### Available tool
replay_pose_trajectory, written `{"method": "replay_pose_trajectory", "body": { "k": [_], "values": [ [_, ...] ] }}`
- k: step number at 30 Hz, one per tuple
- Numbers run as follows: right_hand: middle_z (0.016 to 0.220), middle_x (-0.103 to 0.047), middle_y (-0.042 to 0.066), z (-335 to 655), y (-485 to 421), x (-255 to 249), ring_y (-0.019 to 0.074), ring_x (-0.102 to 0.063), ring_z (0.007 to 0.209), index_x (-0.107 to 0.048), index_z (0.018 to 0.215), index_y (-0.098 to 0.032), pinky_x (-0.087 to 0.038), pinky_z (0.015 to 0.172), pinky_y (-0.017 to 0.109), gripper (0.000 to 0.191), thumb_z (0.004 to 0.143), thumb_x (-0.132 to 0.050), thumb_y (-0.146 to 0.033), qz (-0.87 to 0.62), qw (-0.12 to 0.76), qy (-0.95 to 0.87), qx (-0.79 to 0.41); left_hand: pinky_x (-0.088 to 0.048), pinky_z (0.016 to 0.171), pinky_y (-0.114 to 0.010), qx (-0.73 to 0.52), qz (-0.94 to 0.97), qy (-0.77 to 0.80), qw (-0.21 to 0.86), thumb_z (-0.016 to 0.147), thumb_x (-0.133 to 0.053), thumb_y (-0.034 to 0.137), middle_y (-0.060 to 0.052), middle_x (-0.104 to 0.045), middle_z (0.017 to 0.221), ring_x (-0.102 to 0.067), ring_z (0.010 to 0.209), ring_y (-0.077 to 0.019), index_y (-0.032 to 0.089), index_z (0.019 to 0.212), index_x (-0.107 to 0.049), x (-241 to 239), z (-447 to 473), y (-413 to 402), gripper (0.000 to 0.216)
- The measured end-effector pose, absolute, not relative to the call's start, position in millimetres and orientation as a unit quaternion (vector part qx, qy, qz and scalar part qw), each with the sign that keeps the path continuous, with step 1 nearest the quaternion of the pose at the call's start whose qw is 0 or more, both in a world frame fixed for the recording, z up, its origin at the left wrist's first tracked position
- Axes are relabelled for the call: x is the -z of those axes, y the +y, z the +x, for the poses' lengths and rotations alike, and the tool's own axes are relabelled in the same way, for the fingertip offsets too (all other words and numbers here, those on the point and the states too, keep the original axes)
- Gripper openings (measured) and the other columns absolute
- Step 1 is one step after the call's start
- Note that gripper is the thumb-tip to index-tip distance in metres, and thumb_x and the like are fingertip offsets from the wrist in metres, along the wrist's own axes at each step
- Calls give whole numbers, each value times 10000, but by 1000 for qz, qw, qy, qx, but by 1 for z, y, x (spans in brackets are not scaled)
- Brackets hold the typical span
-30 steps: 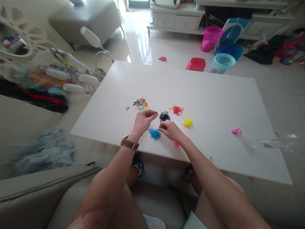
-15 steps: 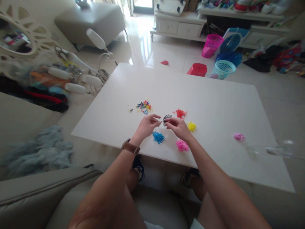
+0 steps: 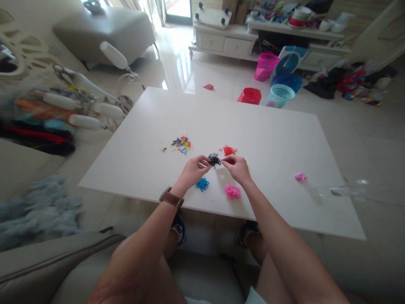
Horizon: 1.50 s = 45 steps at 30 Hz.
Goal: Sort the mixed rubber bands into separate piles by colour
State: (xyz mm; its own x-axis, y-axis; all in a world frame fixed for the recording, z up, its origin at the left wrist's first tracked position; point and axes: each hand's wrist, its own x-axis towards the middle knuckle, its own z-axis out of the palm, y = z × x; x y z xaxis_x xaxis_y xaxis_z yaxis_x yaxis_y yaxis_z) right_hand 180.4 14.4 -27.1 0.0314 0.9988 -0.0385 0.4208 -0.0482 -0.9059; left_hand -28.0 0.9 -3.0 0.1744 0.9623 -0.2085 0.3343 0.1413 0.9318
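Observation:
Small coloured rubber bands lie in heaps on a white table. My left hand is pinched closed just left of the black heap; what it holds is too small to see. My right hand is also pinched, its fingertips holding a red band by the red heap. A blue heap and a pink heap lie nearer the front edge, below my hands. A mixed-colour heap sits to the left. The yellow heap is almost hidden behind my right hand.
A pink object and a clear plastic bottle lie at the table's right. Baskets and a red box stand on the floor beyond. A cluttered rack is at the left.
My right hand moved from the blue heap up past the black heap to the red heap. My left hand stayed pinched and shifted slightly. The camera tilted up.

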Motion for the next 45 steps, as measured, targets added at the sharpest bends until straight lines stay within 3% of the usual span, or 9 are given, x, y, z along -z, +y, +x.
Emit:
{"method": "replay_pose_trajectory", "body": {
  "k": [10,16,21,23,25,29,34,39,45],
  "values": [
    [778,-764,104,218,59,59,223,-676,712,-751,774,-155,-500,717,329,216,686,-708,-348,-752,374,-466,-280,-490,677,-277,-233,621,635,396,824,-592,209,-40,-740,888,-659,748,-165,201,965,-700,18,-42,10,177],
    [889,-780,160,207,62,62,270,-704,842,-782,885,-143,-491,780,350,386,841,-542,-441,-761,346,-494,-240,-504,890,-347,-169,643,683,303,858,-579,255,-117,-728,1104,-667,1000,-241,161,1177,-662,32,-67,26,343],
    [894,-774,127,211,52,46,258,-702,839,-752,915,-173,-508,767,339,349,834,-558,-452,-744,352,-505,-258,-421,1061,-514,-135,573,789,177,867,-574,317,-216,-536,1442,-461,1355,-380,156,1338,-594,52,-114,43,499],
    [853,-763,115,217,49,43,248,-694,789,-728,879,-181,-513,738,338,331,835,-558,-462,-736,354,-511,-269,-351,1117,-560,-126,535,819,165,861,-584,356,-206,-346,1606,-329,1460,-406,189,1445,-515,62,-128,46,611],
    [818,-750,104,224,46,41,239,-684,748,-703,841,-186,-514,720,338,309,836,-562,-460,-732,353,-516,-273,-282,1160,-577,-120,539,817,168,869,-565,367,-167,-286,1651,-246,1505,-390,209,1487,-473,70,-136,46,644],
    [793,-736,86,234,43,38,227,-683,727,-676,815,-190,-513,709,334,287,841,-564,-453,-721,362,-516,-287,-294,1150,-550,-137,553,808,149,875,-538,328,-134,-455,1559,-371,1424,-347,213,1440,-528,75,-135,47,577],
    [780,-727,77,238,41,27,219,-680,728,-667,795,-188,-509,707,328,278,841,-574,-446,-717,376,-513,-284,-405,1044,-449,-170,543,814,114,894,-498,256,-149,-662,1286,-538,1235,-317,170,1163,-727,77,-143,54,363],
    [767,-720,69,244,38,22,210,-665,716,-659,780,-192,-513,695,326,265,846,-573,-434,-710,389,-514,-284,-463,987,-358,-246,547,786,149,863,-543,207,-153,-752,1071,-681,1021,-263,127,997,-778,72,-150,60,282],
    [749,-711,48,237,24,12,189,-653,672,-676,798,-192,-508,671,313,244,861,-570,-403,-666,380,-564,-307,-551,793,-331,-425,520,646,362,788,-723,350,-95,-776,868,-729,802,-216,152,925,-761,31,-69,41,243]
  ]
}}
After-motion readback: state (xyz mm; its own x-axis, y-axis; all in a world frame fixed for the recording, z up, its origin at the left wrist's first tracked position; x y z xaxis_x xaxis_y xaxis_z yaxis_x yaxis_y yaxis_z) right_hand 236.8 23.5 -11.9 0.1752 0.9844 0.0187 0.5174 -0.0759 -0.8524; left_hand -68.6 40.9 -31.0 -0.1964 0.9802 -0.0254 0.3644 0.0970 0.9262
